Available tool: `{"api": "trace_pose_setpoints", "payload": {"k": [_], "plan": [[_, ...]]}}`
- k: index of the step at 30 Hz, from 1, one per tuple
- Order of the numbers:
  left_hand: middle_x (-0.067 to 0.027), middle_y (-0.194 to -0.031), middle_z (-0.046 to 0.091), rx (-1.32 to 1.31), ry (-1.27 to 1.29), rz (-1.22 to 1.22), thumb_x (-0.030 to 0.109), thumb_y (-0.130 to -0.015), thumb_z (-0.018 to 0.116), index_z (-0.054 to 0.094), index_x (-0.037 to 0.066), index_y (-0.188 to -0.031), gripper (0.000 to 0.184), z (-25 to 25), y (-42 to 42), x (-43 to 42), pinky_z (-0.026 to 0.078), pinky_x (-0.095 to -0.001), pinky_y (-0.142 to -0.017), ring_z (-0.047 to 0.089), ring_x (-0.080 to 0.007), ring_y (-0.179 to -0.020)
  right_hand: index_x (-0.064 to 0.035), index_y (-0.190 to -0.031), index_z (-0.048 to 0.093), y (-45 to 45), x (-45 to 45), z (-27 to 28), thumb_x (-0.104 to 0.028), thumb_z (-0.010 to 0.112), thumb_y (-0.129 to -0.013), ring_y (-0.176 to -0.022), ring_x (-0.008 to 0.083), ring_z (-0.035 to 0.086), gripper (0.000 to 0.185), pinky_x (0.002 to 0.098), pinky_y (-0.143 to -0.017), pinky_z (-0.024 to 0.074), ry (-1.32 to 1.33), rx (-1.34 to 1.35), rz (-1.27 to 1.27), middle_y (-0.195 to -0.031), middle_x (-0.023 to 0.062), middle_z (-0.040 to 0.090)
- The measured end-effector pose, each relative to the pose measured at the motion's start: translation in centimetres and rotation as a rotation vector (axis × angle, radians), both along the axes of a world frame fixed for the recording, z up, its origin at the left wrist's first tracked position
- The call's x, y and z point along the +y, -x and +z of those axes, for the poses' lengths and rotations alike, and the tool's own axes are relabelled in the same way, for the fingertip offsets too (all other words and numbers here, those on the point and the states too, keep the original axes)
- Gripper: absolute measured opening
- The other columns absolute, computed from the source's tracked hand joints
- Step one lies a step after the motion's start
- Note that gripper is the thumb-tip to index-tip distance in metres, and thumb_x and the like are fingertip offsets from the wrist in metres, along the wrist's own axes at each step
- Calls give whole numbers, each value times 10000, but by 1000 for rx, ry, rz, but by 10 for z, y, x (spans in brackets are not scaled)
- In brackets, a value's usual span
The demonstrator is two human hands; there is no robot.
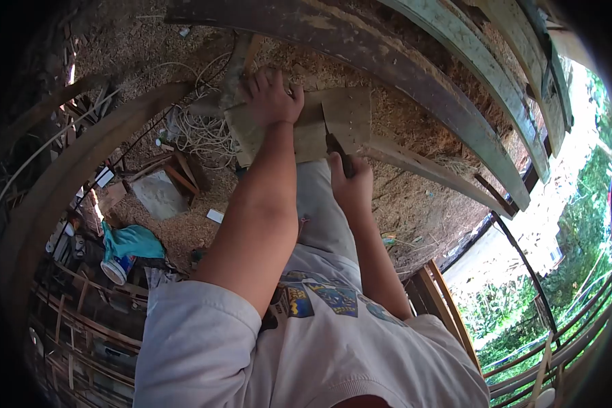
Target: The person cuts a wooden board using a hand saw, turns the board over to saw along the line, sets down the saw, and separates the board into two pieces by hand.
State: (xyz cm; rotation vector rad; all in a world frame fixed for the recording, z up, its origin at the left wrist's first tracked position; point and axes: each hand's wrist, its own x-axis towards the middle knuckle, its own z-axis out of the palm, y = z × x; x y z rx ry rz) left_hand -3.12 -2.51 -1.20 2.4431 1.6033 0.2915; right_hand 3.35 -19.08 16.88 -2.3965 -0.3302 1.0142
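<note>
My left hand (275,100) lies on the far left part of a flat brown wooden board (352,112), its fingers spread and pressing down. In my right hand (353,185), at the near edge of the board, is the dark handle of what looks like a handsaw (331,141). Its thin blade points away from me and meets the board near the middle; how deep it sits I cannot tell. My leg in grey trousers (319,197) is just below the board's near edge.
Long curved planks (415,75) stand at the upper right, and a narrow beam (435,173) runs right from the board. Coiled rope (207,136), a wooden box (163,190) and a teal cloth (132,241) over a bucket (117,270) are at left. Sawdust covers the ground.
</note>
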Motion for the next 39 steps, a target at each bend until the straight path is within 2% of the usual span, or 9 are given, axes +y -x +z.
{"api": "trace_pose_setpoints", "payload": {"k": [5,9,12,16,24,26,27,32,39], "plan": [[-93,-1430,560,68,99,22,428,-816,650,675,212,-1260,493,13,-7,7,258,-674,-1236,539,-350,-1348,38,-889,701,-8,10,-38,-313,711,-969,-717,422,739,360,460,-629,539,-86,-87,6,-698,262,658],[-105,-1422,571,9,46,10,420,-813,648,687,204,-1235,476,8,-3,12,271,-672,-1231,560,-358,-1326,42,-833,672,3,-16,5,-324,722,-970,-639,381,716,394,440,-594,512,-36,-20,20,-656,236,633],[-118,-1415,559,54,43,15,450,-807,654,700,199,-1214,481,7,-2,1,264,-667,-1243,545,-357,-1325,39,-782,654,-11,-4,-3,-317,725,-972,-594,363,693,410,443,-568,486,-1,-8,42,-624,221,612],[-123,-1418,536,41,65,11,479,-799,667,723,199,-1176,474,2,0,0,247,-670,-1255,504,-355,-1353,36,-760,647,-7,-5,-18,-310,726,-975,-552,383,647,415,442,-544,467,-187,-142,23,-609,218,600],[-118,-1415,546,43,10,3,464,-811,671,709,202,-1199,470,1,-1,2,248,-692,-1241,509,-368,-1353,8,-750,634,12,-16,15,-297,724,-961,-624,466,659,382,478,-576,495,-57,24,3,-640,249,614],[-117,-1415,548,64,20,-12,462,-820,664,699,201,-1216,475,4,3,-4,251,-692,-1239,515,-368,-1347,-6,-760,645,53,-20,-11,-272,722,-963,-583,414,665,344,466,-566,503,-123,-23,42,-627,231,613],[-116,-1409,550,54,15,-11,454,-825,659,691,194,-1226,479,4,4,-5,257,-691,-1237,520,-367,-1343,-12,-768,659,68,-17,-8,-245,741,-950,-552,350,672,307,457,-549,503,-69,-224,121,-615,215,615],[-114,-1375,564,47,-29,0,427,-829,649,683,170,-1225,474,1,3,-2,271,-683,-1236,554,-354,-1309,-10,-748,642,3,-37,28,-257,783,-919,-528,342,663,332,432,-538,494,-98,-117,-41,-601,191,613],[-103,-1339,587,45,-33,-16,411,-810,657,692,153,-1196,466,3,0,0,277,-679,-1235,600,-330,-1256,-2,-692,587,16,-25,16,-257,781,-922,-618,434,685,395,465,-555,502,-122,-144,-4,-620,225,621]]}}
